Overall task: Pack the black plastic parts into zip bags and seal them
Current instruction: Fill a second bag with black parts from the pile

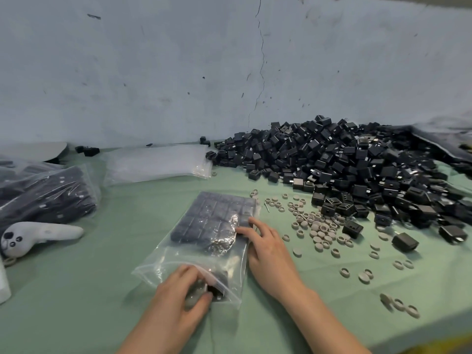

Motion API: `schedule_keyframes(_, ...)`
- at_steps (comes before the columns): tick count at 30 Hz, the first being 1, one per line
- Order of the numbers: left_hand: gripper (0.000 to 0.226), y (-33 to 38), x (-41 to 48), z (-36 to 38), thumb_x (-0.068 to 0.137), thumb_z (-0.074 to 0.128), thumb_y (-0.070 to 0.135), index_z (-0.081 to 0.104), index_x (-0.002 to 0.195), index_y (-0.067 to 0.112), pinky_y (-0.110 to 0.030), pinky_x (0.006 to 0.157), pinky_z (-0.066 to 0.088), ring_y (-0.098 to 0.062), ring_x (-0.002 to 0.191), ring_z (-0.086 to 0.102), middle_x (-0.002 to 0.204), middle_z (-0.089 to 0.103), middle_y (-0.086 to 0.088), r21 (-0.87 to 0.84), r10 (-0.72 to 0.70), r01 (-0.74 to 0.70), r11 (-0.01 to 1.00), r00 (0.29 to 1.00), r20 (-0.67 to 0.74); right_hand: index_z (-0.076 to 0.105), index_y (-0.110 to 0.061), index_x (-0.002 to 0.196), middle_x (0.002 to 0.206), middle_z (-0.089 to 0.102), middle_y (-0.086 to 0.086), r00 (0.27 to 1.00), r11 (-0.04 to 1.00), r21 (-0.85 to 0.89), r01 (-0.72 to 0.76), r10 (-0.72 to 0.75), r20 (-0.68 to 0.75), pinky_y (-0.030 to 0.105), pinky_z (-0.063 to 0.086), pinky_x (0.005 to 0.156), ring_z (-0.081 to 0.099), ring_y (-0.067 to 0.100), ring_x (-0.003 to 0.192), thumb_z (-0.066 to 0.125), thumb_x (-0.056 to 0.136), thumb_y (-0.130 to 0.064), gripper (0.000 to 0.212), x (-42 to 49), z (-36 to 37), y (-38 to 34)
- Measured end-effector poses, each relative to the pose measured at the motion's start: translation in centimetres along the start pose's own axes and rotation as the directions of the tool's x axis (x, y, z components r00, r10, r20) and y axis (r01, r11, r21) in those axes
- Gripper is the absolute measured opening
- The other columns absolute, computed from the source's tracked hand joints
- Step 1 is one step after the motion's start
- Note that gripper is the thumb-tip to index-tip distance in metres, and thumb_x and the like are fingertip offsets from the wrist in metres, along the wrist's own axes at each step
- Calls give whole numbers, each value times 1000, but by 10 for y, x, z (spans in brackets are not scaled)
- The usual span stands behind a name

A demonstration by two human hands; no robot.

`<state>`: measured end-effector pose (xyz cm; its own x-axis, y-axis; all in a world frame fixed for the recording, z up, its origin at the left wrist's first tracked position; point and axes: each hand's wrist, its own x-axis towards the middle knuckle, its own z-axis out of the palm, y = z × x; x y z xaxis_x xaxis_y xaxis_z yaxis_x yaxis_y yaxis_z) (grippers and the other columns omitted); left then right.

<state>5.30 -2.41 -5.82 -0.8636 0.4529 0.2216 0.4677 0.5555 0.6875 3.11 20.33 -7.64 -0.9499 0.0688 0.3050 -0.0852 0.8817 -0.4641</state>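
Note:
A clear zip bag [178,261] lies on the green table in front of me, its far half filled with neat rows of black plastic parts [214,218]. My left hand [178,295] is at the bag's near open end, its fingers curled round a black part [217,290] just inside the mouth. On the bag's right edge rests my right hand [265,246], fingers spread flat, pressing the plastic beside the packed rows. A large heap of loose black parts [357,169] covers the table's far right.
Small grey caps and rings [319,226] are scattered right of the bag. A stack of unused zip bags [158,164] lies at the back centre. Filled bags [46,198] sit at the left, with a grey-white controller [38,236] beside them. A blue-grey wall runs behind.

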Motion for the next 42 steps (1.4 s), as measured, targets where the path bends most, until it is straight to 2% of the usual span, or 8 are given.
schedule_keyframes(5,18,-1,-1,2,89,68,35,54,94,45,-32,92,46,-5,103,56,101,65,19,7,-27,26,1000,1000,4,40,-31,148,161,27,-1,996,996,37,-77,78,-37,34,20,121,26,18,147,41,100,-14,52,0,-3,-3)
schedule_keyframes(11,28,3,13,6,93,64,38,53,104,61,-13,99,28,8,109,46,105,57,38,150,80,-80,986,997,1,39,-30,150,159,29,-2,995,995,38,-92,93,-33,33,24,120,28,17,145,43,100,-14,52,-1,-4,-3)
schedule_keyframes(18,66,4,24,18,93,31,68,-3,147,53,-27,101,24,-13,124,37,122,39,12,447,21,-38,894,999,44,43,-28,148,158,31,0,995,994,48,-94,96,-29,32,24,119,31,17,144,45,101,-16,48,0,-3,-2)
schedule_keyframes(22,76,9,28,23,89,40,70,12,153,40,-28,114,17,-9,132,21,145,25,13,394,17,-1,919,999,-37,44,-26,145,155,33,-1,994,992,66,-105,107,-22,30,25,118,32,16,142,44,101,-17,44,1,-4,-3)
schedule_keyframes(27,33,16,24,13,89,60,53,56,118,38,-26,98,33,-5,104,37,109,44,17,244,50,-26,969,994,-93,51,-24,119,124,45,-9,985,983,115,-140,150,-85,30,39,104,43,8,114,45,100,-16,22,1,-6,-7)
schedule_keyframes(30,28,12,16,6,92,57,53,58,116,38,-29,94,39,-5,101,47,104,52,17,278,49,-45,959,999,-6,50,-24,112,118,45,-9,978,976,121,-183,193,-83,28,37,101,43,8,109,45,100,-17,15,2,-5,-6)
schedule_keyframes(36,37,10,19,1,96,55,44,50,132,45,-29,100,37,-4,111,48,116,56,19,282,75,-85,956,996,47,48,-15,140,147,38,3,971,969,68,-237,239,-27,31,28,114,35,18,136,42,103,-22,39,3,-5,-7)
schedule_keyframes(42,33,5,28,10,96,55,47,55,128,51,-23,99,37,-6,108,48,117,47,16,227,110,-110,968,994,13,47,-16,145,153,36,7,975,975,18,-222,223,-5,33,27,114,33,22,138,43,104,-25,42,2,-5,-8)
